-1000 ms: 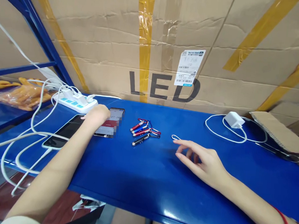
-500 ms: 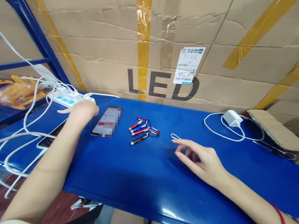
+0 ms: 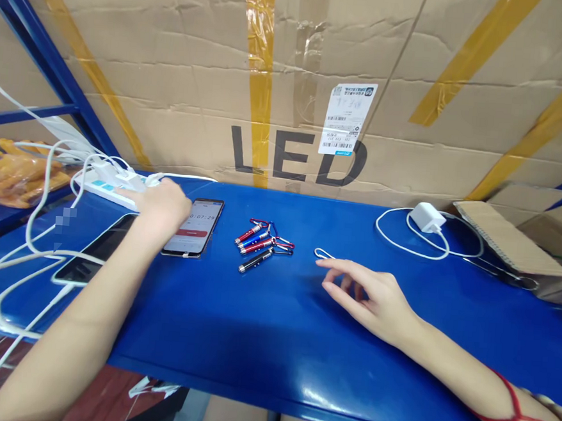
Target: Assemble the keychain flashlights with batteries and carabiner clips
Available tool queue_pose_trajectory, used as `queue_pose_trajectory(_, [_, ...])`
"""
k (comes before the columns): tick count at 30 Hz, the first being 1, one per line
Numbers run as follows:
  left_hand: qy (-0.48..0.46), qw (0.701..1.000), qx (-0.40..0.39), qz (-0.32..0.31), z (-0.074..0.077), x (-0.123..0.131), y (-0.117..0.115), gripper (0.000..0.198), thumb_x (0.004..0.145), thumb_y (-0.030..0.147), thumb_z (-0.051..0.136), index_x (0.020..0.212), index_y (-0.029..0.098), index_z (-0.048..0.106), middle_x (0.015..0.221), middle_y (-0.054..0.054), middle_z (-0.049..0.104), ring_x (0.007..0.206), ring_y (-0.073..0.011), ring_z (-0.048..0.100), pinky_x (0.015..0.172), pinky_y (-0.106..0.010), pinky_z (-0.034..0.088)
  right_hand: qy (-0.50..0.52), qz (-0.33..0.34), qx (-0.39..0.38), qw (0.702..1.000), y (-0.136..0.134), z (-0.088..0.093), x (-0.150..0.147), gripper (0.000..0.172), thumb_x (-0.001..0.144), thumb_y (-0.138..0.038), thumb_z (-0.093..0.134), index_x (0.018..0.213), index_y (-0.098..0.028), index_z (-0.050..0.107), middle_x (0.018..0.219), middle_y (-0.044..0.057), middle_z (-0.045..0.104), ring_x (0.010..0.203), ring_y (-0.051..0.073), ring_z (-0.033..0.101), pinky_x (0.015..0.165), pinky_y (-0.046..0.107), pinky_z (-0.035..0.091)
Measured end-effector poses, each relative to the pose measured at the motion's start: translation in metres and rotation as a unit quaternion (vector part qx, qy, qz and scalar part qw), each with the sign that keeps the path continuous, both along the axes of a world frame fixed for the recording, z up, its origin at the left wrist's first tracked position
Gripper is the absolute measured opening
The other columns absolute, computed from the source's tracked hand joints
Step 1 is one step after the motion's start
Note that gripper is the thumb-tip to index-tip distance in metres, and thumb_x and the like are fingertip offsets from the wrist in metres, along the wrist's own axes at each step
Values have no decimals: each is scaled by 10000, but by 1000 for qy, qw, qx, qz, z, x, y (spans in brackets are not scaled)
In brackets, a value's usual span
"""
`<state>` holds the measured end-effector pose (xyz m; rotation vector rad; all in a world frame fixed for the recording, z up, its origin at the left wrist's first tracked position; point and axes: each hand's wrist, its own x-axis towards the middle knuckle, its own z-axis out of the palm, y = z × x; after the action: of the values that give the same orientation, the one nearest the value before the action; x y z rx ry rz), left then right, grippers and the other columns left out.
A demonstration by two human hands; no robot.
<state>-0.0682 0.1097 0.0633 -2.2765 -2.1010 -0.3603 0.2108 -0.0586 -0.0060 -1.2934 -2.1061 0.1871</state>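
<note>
The left hand [image 3: 163, 214] swung back toward the phone [image 3: 195, 234], its grip unclear; the right hand [image 3: 381, 301] stayed loosely parted by a white loop [image 3: 320, 249].

Lit phone [image 3: 193, 229] flat; pale loop [image 3: 324, 250] well apart

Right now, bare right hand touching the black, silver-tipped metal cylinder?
Apart. The head view shows blue tabletop between the right hand and the black cylinder.
</note>
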Motion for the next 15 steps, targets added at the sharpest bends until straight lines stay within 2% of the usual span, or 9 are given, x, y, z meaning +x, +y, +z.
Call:
queue_pose_trajectory(2, [17,999,45,20,-2,19,-16,346,884,138,289,1113,-64,452,944,-269,629,1031,-409,538,893,-637,255,-6,1,4,1000,1,0,0,251,891,-256,499,1131,-201,548,821,-13,654,481,39,540,486,152,441])
queue_pose_trajectory(3, [25,997,70,4,-3,31,-25,349,906,175,265,1129,-20,452,967,-247,626,1037,-378,543,916,-570,289,-9,1,8,1000,1,0,0,244,892,-256,499,1124,-203,553,820,-12,653,480,39,539,487,154,441])
queue_pose_trajectory(4, [36,993,99,-61,-6,42,-35,343,922,198,242,1110,24,470,947,-218,634,998,-350,566,899,-515,336,-11,1,14,1000,1,0,0,238,891,-257,502,1117,-204,557,818,-10,651,481,40,539,488,155,441])
queue_pose_trajectory(6, [27,961,95,-257,-13,61,-58,313,937,198,222,1059,116,499,971,-144,636,940,-278,591,874,-415,390,-7,1,27,1000,1,0,0,238,889,-255,513,1116,-204,556,822,-2,648,495,45,544,494,156,446])
queue_pose_trajectory(7, [14,929,60,-365,-17,68,-69,295,941,198,231,1042,148,503,1042,-119,623,948,-250,588,870,-373,402,-1,3,35,999,0,1,0,246,887,-256,520,1125,-202,549,830,5,647,502,47,547,497,157,450])
queue_pose_trajectory(8, [-7,898,12,-441,-23,73,-80,275,948,214,248,1064,165,492,1053,-96,623,954,-227,588,855,-333,417,5,9,45,999,0,1,0,255,886,-257,524,1135,-201,541,841,13,646,507,49,548,498,158,454])
queue_pose_trajectory(9, [-28,874,-36,-483,-29,77,-90,263,955,226,251,1077,174,478,1009,-79,638,924,-206,602,809,-293,440,9,18,56,998,-1,2,0,264,888,-259,525,1145,-201,534,859,23,646,511,50,548,500,159,459])
queue_pose_trajectory(12, [-21,827,-103,-552,-48,81,-108,243,962,261,269,1103,203,458,916,-51,656,832,-198,631,713,-267,461,-6,67,105,992,-2,4,0,242,893,-253,522,1130,-212,555,884,40,652,566,65,584,521,165,477])
queue_pose_trajectory(15, [-9,811,-94,-578,-59,81,-109,228,964,259,268,1020,182,475,857,-59,652,757,-205,638,645,-263,456,-23,94,138,986,-3,6,0,169,899,-217,507,1005,-237,637,844,35,660,665,91,634,539,164,492])
